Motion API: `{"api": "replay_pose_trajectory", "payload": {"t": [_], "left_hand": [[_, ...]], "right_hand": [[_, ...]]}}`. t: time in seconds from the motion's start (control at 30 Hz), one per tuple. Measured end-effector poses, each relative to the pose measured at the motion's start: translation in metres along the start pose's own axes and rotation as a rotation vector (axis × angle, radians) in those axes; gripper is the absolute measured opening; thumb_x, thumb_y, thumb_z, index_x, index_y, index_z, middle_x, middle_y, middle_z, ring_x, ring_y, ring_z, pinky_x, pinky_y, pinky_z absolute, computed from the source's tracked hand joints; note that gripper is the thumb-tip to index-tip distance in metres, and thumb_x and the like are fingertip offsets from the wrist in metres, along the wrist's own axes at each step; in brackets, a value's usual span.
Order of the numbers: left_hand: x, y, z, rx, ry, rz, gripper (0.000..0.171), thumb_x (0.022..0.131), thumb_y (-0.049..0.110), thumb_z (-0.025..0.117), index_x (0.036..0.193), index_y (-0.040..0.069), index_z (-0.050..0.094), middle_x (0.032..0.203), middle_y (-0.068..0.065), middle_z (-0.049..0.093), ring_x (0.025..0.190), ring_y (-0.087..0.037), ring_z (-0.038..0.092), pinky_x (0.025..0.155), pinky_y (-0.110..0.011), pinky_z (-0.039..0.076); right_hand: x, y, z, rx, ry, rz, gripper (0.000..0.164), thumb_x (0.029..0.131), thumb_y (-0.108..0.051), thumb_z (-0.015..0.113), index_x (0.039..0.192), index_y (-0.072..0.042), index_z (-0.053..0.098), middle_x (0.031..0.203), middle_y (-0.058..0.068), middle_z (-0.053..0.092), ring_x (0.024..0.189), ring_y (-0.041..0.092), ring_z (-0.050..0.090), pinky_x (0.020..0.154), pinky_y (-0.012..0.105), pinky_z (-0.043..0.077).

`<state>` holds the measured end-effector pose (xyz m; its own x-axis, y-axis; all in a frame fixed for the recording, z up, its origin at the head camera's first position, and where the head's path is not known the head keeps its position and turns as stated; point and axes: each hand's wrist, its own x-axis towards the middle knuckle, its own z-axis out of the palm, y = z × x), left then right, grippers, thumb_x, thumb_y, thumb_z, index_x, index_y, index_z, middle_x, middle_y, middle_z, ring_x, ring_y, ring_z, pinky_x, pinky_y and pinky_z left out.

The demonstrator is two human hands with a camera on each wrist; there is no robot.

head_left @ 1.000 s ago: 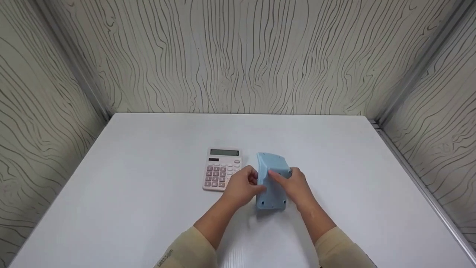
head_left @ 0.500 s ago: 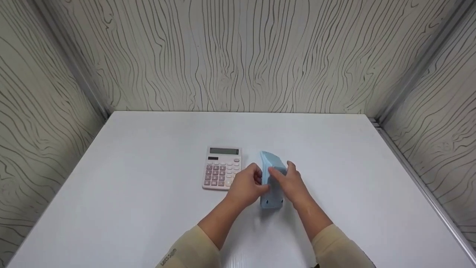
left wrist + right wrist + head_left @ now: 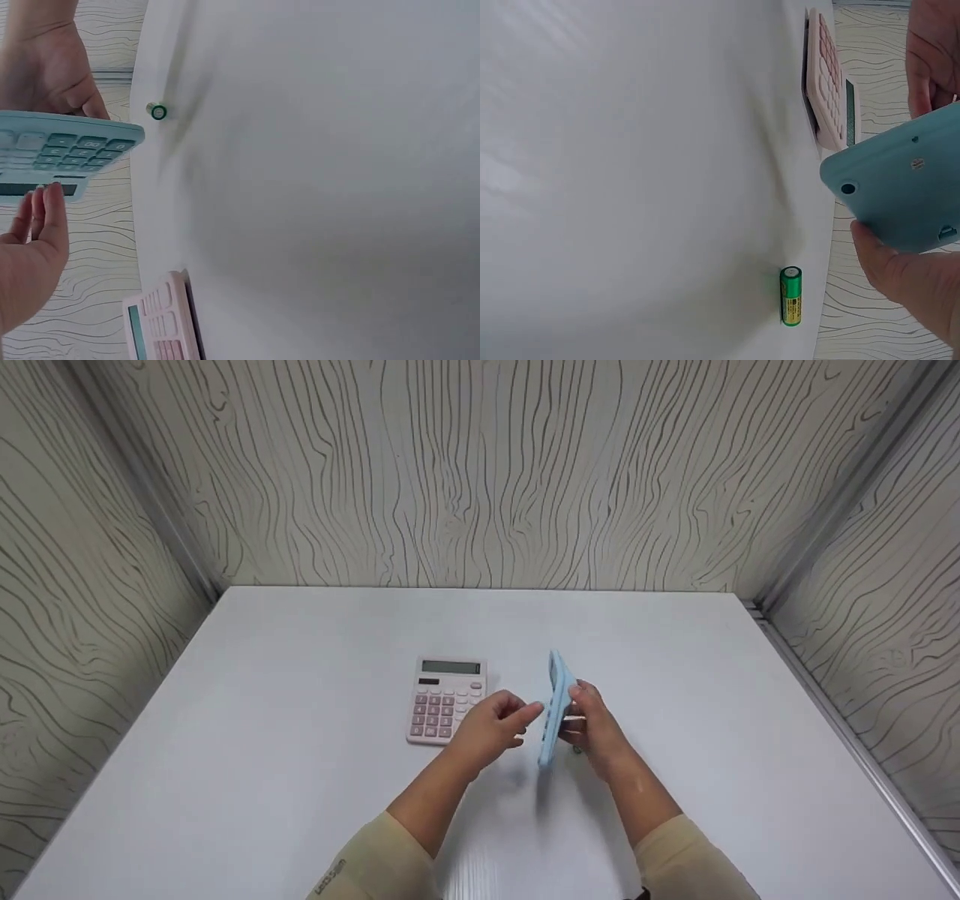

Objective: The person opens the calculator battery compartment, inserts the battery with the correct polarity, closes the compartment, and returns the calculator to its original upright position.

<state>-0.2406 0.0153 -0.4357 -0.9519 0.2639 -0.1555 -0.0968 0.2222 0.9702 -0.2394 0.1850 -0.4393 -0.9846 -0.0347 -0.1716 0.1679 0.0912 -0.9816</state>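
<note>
A light blue calculator stands on edge above the table, seen almost side-on in the head view. My right hand grips it from the right, thumb against its back in the right wrist view. My left hand is at its key side, holding nothing; in the left wrist view those fingertips overlap the display. The back shows round feet and a small slot. A green battery lies on the table below the right hand.
A pink calculator lies face up on the white table, left of the blue one and partly behind the left hand. Wood-patterned panels rise along the back and sides.
The blue calculator has turned from showing its back to standing edge-on, and moved slightly right. My left hand has come off its edge. The right hand keeps its hold; the battery now shows beneath.
</note>
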Motion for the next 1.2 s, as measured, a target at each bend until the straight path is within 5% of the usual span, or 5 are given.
{"api": "replay_pose_trajectory", "payload": {"t": [0.13, 0.3, 0.53, 0.8, 1.2], "left_hand": [[0.002, -0.007, 0.001, 0.011, -0.01, -0.058, 0.057, 0.073, 0.058, 0.065, 0.108, 0.014, 0.057, 0.099, -0.001, 0.058, 0.093, -0.018, 0.058, 0.08, -0.032, 0.051], [0.002, -0.013, 0.006, -0.075, -0.102, -0.148, 0.079, 0.073, 0.06, 0.063, 0.131, 0.009, 0.043, 0.113, -0.007, 0.056, 0.101, -0.019, 0.057, 0.084, -0.037, 0.05], [0.001, -0.014, 0.011, -0.212, -0.186, -0.171, 0.075, 0.076, 0.048, 0.067, 0.135, 0.011, 0.04, 0.108, -0.005, 0.058, 0.095, -0.018, 0.059, 0.08, -0.033, 0.051], [0.005, -0.017, 0.008, -0.167, -0.053, -0.163, 0.066, 0.072, 0.037, 0.073, 0.127, 0.012, 0.045, 0.101, -0.002, 0.06, 0.09, -0.015, 0.061, 0.076, -0.03, 0.052], [0.011, -0.012, 0.0, -0.172, 0.064, -0.173, 0.049, 0.082, 0.015, 0.067, 0.126, 0.014, 0.046, 0.098, -0.002, 0.06, 0.084, -0.013, 0.063, 0.072, -0.026, 0.053]], "right_hand": [[-0.003, 0.001, 0.0, 0.132, -0.052, -0.058, 0.068, 0.088, -0.052, 0.027, 0.144, -0.015, 0.015, 0.132, 0.023, 0.032, 0.122, 0.038, 0.038, 0.104, 0.049, 0.027], [-0.007, 0.0, 0.003, 0.252, -0.092, -0.136, 0.067, 0.088, -0.054, 0.022, 0.146, -0.022, 0.012, 0.143, 0.015, 0.021, 0.128, 0.037, 0.029, 0.104, 0.046, 0.026], [-0.016, -0.001, 0.009, 0.303, -0.091, -0.159, 0.062, 0.089, -0.055, 0.01, 0.146, -0.029, 0.012, 0.146, 0.008, 0.019, 0.131, 0.028, 0.027, 0.107, 0.042, 0.025], [-0.01, -0.003, 0.003, 0.193, 0.01, -0.108, 0.054, 0.097, -0.041, 0.005, 0.141, -0.02, 0.029, 0.138, -0.002, 0.039, 0.127, 0.01, 0.035, 0.106, 0.03, 0.027], [-0.002, -0.01, -0.014, 0.117, 0.039, 0.046, 0.046, 0.099, -0.031, 0.03, 0.141, -0.012, 0.029, 0.129, 0.008, 0.047, 0.117, 0.018, 0.045, 0.097, 0.031, 0.038]]}}
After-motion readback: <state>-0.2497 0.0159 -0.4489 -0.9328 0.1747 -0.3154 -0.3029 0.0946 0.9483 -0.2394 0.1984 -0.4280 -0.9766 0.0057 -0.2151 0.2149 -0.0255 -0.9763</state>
